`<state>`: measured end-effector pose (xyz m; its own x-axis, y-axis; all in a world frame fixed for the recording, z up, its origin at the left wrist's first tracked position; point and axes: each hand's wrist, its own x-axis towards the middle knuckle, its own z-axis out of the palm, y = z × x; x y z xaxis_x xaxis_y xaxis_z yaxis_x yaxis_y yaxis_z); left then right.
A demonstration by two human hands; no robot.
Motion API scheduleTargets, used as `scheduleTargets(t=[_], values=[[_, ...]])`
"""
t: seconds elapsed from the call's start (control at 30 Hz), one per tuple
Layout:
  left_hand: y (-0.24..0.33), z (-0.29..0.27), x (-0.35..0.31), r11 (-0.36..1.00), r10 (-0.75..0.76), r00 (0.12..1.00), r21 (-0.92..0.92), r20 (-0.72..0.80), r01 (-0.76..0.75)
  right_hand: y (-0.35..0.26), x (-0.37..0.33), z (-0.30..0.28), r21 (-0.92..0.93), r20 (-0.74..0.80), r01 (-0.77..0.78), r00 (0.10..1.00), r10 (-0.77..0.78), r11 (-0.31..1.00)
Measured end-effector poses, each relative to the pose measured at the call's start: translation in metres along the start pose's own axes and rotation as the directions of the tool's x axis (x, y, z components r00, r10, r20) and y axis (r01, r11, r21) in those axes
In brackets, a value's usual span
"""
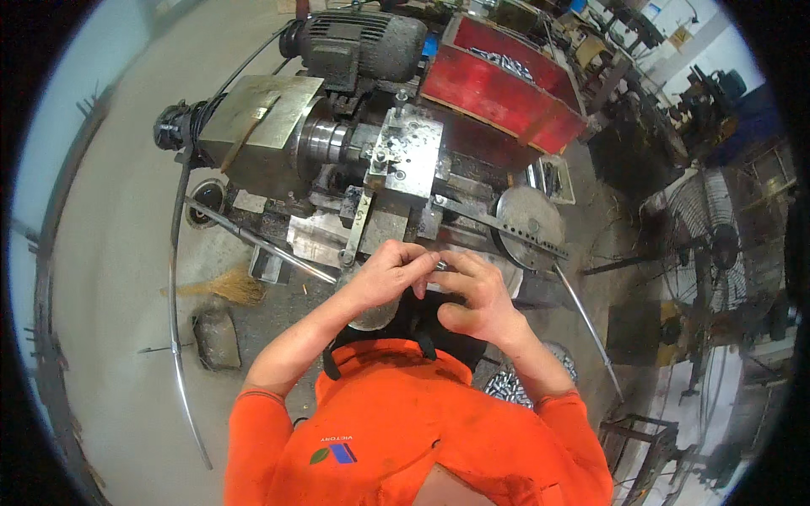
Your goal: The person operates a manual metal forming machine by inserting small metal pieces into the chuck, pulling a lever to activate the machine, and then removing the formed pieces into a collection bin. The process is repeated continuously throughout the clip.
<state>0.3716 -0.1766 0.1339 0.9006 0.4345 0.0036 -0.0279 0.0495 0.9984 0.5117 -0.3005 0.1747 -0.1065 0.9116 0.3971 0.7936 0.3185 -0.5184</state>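
Note:
My left hand (pixel 390 274) and my right hand (pixel 474 295) meet in front of my body, just on the near side of a lathe-like machine. Between their fingertips shows a small shiny metal piece (pixel 440 266); the fingers cover most of it. The left thumb and fingers are pinched together at it, and the right fingers curl in from the other side. Beyond the hands stand the machine's metal block (pixel 407 156) and its round spindle (pixel 325 139). A flat bar handle (pixel 359 221) points from the block toward my left hand.
Small silver cylinders (pixel 509 390) lie heaped low on the right. A red metal bin (pixel 498 93) with metal parts stands behind the machine, beside a motor (pixel 363 46). Long rods (pixel 261 240) (pixel 588 325) slant out at both sides. A broom (pixel 232 287) lies on the left floor; a fan (pixel 704 240) stands right.

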Motion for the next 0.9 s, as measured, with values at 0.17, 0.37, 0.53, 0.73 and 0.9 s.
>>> scheduleTargets(t=[0.17,0.37,0.53,0.73,0.9], values=[[0.017,-0.019,-0.008,0.997,-0.052,0.995,0.056,-0.082,0.057,-0.009,0.033,-0.005,0.013,0.155,0.027,0.987,-0.029,1.0],[0.009,-0.048,-0.018,0.989,0.015,0.975,0.145,-0.222,0.018,-0.013,0.077,0.007,0.032,0.282,0.096,0.954,-0.101,0.995],[0.039,-0.099,-0.041,0.965,0.007,0.947,0.251,-0.322,0.078,0.004,0.128,0.02,-0.147,0.328,0.192,0.935,-0.135,0.97],[0.06,-0.191,-0.152,0.912,0.204,0.621,0.377,-0.757,0.16,0.077,0.204,0.067,-0.492,0.265,0.092,0.963,0.048,0.866],[0.018,-0.24,-0.287,0.631,0.253,0.424,0.48,-0.87,0.609,0.09,0.216,0.083,-0.298,0.275,-0.13,0.937,0.215,0.946]])
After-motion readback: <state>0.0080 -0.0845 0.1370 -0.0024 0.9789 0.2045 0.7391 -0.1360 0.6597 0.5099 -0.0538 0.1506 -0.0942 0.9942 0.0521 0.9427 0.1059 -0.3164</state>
